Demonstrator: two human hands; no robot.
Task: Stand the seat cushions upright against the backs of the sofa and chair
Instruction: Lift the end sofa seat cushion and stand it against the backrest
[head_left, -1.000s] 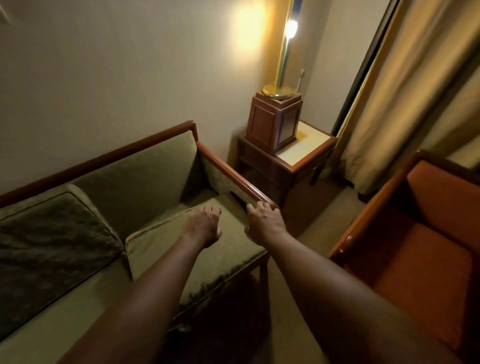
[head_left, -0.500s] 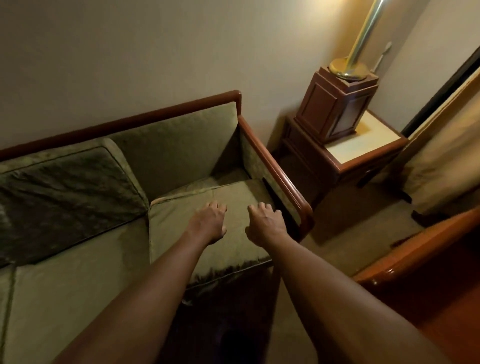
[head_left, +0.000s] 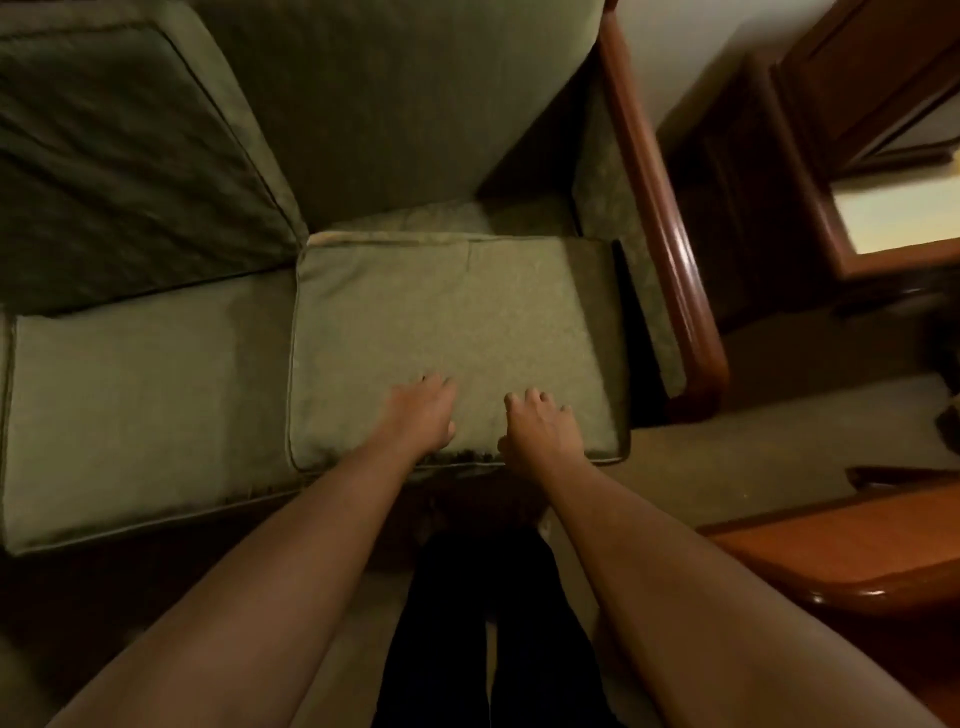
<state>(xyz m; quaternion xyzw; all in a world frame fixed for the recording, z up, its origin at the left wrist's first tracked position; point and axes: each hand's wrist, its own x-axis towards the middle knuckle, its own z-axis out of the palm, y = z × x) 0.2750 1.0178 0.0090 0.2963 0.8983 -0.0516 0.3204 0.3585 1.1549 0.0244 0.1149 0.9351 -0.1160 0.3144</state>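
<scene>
A green seat cushion lies flat on the right end of the sofa, beside the wooden armrest. My left hand and my right hand rest side by side on its front part, fingers spread, holding nothing. A darker green cushion stands upright against the sofa back on the left. Below it the bare seat base shows.
A wooden side table stands right of the sofa. The wooden arm of an orange chair fills the lower right. My dark trouser legs are between sofa and chair on the carpet.
My view has tilted down over the sofa, so the lamp and curtain have left the frame. Both hands have slid back towards the front edge of the flat cushion.
</scene>
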